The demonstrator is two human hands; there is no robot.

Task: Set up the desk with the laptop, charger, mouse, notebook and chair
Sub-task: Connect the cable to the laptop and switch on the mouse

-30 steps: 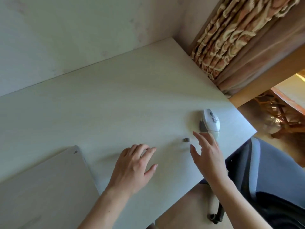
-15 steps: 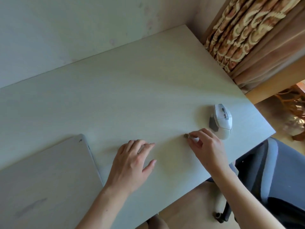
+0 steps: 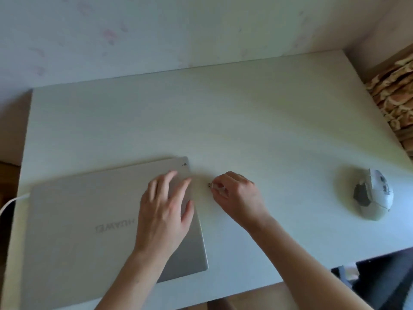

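One pale wooden desk, pushed against a light wall with faint pink marks. Patterned brown-and-cream curtain at the desk's right edge.

One silver laptop, lid closed, flat on the near-left part of the desk, brand lettering on the lid reading upside down from this view. One white cable meeting the laptop's left side and running off past the desk's left edge; charger block out of sight.

Part of one dark chair below the desk's near-right edge, only a corner visible.

Two bare hands, both forearms reaching in from the near edge. Left hand spread flat, palm down, on the laptop lid near its far-right corner, fingers extended, grasping nothing. Right hand just beside the laptop's right edge, fingers curled and pinched on one tiny dark piece, likely a USB receiver, held low over the desk and pointed at the laptop's side; blurred, so not clear whether touching the laptop.

One white and grey computer mouse, upright on the desk, well to the right of both hands, near the right edge, touched by nothing.

No notebook anywhere in view.
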